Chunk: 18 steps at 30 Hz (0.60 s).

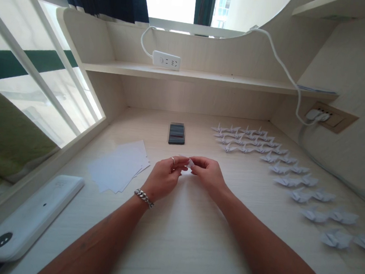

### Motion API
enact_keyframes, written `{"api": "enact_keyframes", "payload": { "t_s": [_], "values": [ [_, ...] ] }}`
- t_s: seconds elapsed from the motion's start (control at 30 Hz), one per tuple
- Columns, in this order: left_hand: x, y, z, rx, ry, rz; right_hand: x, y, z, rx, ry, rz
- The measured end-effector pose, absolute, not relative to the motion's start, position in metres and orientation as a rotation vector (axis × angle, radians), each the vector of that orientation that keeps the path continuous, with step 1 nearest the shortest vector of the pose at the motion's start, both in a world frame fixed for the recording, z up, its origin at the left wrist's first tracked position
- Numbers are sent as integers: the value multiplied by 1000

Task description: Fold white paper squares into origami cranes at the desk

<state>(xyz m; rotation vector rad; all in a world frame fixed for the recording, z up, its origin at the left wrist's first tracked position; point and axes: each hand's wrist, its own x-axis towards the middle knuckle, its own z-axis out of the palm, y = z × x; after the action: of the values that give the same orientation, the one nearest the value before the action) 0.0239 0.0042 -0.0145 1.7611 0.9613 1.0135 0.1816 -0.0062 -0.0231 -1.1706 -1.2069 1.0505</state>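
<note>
Both of my hands meet over the middle of the desk (pixel 192 226) and pinch a small folded piece of white paper (pixel 190 163) between their fingertips. My left hand (pixel 164 177), with a ring and a chain bracelet on the wrist, grips the paper's left side. My right hand (pixel 207 173) grips its right side. A loose stack of white paper sheets (pixel 118 165) lies just left of my hands. Several finished paper cranes (pixel 266 153) sit in rows to the right.
A dark phone (pixel 176 133) lies flat beyond my hands. A white flat device (pixel 28 218) rests at the desk's left edge by the window. A white power strip (pixel 166 60) sits on the shelf, and its cable runs to a wall socket (pixel 325 116).
</note>
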Motion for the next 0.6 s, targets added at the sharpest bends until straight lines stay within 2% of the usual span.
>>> {"api": "enact_keyframes", "payload": {
  "t_s": [0.33, 0.5, 0.6],
  "values": [
    [13, 6, 3, 1812, 1265, 1197, 186, -4, -24, -1210, -1236, 1048],
    [16, 7, 1, 1702, 1031, 997, 185, -8, -18, -1171, -1330, 1073],
    [16, 7, 1, 1704, 1043, 960, 185, -11, -13, -1168, -1325, 1125]
  ]
}}
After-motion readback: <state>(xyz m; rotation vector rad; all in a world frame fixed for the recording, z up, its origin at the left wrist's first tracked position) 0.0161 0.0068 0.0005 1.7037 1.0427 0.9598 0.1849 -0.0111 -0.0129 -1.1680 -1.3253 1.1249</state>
